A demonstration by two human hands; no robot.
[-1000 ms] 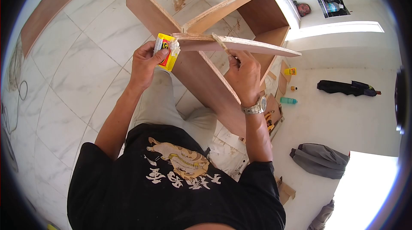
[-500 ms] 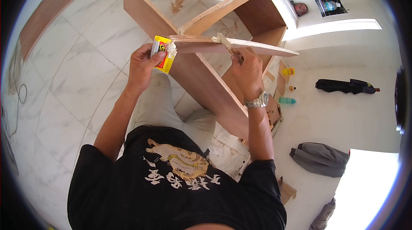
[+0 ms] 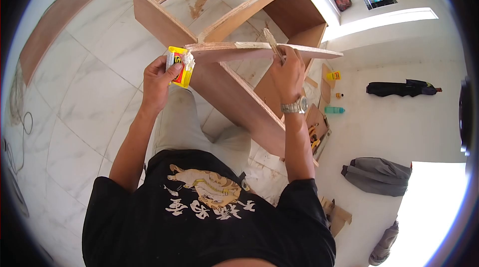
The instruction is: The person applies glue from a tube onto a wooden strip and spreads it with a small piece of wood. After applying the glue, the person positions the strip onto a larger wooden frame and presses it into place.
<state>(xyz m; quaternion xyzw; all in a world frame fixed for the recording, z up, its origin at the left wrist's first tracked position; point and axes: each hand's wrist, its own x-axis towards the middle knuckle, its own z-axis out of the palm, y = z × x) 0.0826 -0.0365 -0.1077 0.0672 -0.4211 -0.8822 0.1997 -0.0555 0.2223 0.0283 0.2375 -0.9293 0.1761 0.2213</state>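
My left hand [image 3: 158,80] is closed around a yellow and red packet [image 3: 180,67], its thumb across the front. A lump of cream-coloured paste [image 3: 188,59] sits on the packet's upper right corner. My right hand [image 3: 288,74] grips a thin, flat spreader [image 3: 271,40] whose upper end is coated with the same paste. Between the hands runs the edge of a wooden panel [image 3: 224,52], part of a brown wooden cabinet frame [image 3: 239,95]. Some pale paste shows along that edge, and the spreader's tip stands just above it.
The frame's open compartments lie ahead over marble-look floor tiles [image 3: 90,87]. Along the wall at right are a yellow container [image 3: 333,75], a teal bottle [image 3: 335,110] and a box of tools [image 3: 315,132]. A long curved-looking board [image 3: 47,32] lies at far left.
The spreader has lifted off the panel edge and now points up more steeply, with paste left on the edge behind it. The packet has shifted slightly left as the view moved.
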